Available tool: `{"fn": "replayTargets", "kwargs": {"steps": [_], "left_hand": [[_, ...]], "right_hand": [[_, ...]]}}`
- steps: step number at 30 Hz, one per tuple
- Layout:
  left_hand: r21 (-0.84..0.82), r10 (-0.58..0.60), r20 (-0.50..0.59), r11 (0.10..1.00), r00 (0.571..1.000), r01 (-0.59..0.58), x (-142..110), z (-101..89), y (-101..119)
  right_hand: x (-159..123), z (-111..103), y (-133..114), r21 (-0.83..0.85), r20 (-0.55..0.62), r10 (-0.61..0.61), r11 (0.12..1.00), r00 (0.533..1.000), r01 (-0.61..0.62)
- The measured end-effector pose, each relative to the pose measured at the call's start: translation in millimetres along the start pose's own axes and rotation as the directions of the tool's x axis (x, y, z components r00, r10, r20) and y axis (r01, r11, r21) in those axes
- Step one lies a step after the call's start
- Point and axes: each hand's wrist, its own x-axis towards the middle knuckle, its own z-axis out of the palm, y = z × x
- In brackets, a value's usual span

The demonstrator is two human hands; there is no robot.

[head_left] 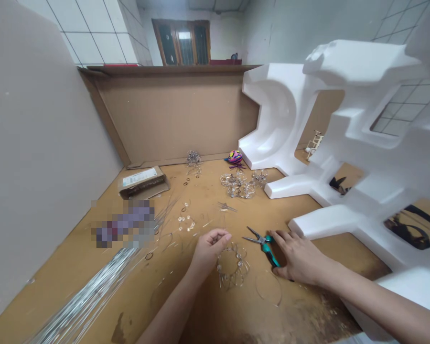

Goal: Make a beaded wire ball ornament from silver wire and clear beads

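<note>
Left to right on the bench (208,315): loose silver wire lengths (89,291), stiff yet springy; your left hand (211,251), fingers curled narrow, nothing visibly held; a light, fragile beaded wire ring (232,267) just beside it, best taken by its wire, not its beads; teal-handled pliers (267,248) touching your right hand (297,255), fingers spread wide across the handles.

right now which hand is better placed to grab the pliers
Right, probably: the right hand touches the pliers' teal handles; the left hand is curled, further off, beside the wire ring.
</note>
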Motion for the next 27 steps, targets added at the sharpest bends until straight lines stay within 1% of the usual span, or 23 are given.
{"fn": "replayTargets", "kwargs": {"steps": [4, 6, 9, 11, 13, 15, 17, 19, 22, 27], "left_hand": [[-0.002, -0.006, 0.012, 1.0, 1.0, 0.006, 0.6, 0.1, -0.9], [-0.023, -0.033, 0.027, 0.999, 0.999, 0.033, -0.1, 0.4, 1.1], [-0.08, -0.087, 0.051, 0.993, 0.995, 0.091, -1.3, 0.0, 5.1], [-0.118, -0.131, 0.066, 0.983, 0.989, 0.138, -1.6, -1.2, 6.9], [-0.158, -0.175, 0.103, 0.969, 0.979, 0.19, -1.4, -3.1, 7.2], [-0.199, -0.193, 0.162, 0.954, 0.968, 0.223, -0.9, -5.1, 6.0], [-0.243, -0.186, 0.224, 0.94, 0.957, 0.24, -0.6, -6.7, 4.2], [-0.287, -0.182, 0.265, 0.923, 0.947, 0.257, -0.4, -7.4, 2.6], [-0.322, -0.189, 0.305, 0.902, 0.933, 0.288, -0.4, -7.5, 1.6], [-0.316, -0.202, 0.342, 0.895, 0.918, 0.315, -0.8, -8.1, 1.3]], "right_hand": [[6.1, 4.8, -7.5, -0.136, -0.066, 0.001, 0.991, 0.998, -0.01], [11.6, 6.7, -7.3, -0.163, -0.093, 0.006, 0.986, 0.996, -0.021], [18.4, 4.8, 0.3, -0.107, -0.109, 0.022, 0.994, 0.994, -0.033], [19.4, -1.5, 8.8, -0.047, -0.17, -0.003, 0.999, 0.985, -0.005], [17.2, -11.9, 17.5, -0.021, -0.282, -0.098, 0.995, 0.954, 0.097], [13.2, -24.3, 24.6, -0.052, -0.377, -0.233, 0.972, 0.896, 0.231], [9.2, -36.0, 28.8, -0.132, -0.418, -0.358, 0.933, 0.835, 0.334], [6.7, -44.5, 30.2, -0.226, -0.407, -0.46, 0.888, 0.789, 0.401], [6.3, -50.5, 28.8, -0.331, -0.386, -0.541, 0.837, 0.747, 0.435], [10.8, -54.7, 24.3, -0.41, -0.422, -0.568, 0.815, 0.706, 0.41]]}}
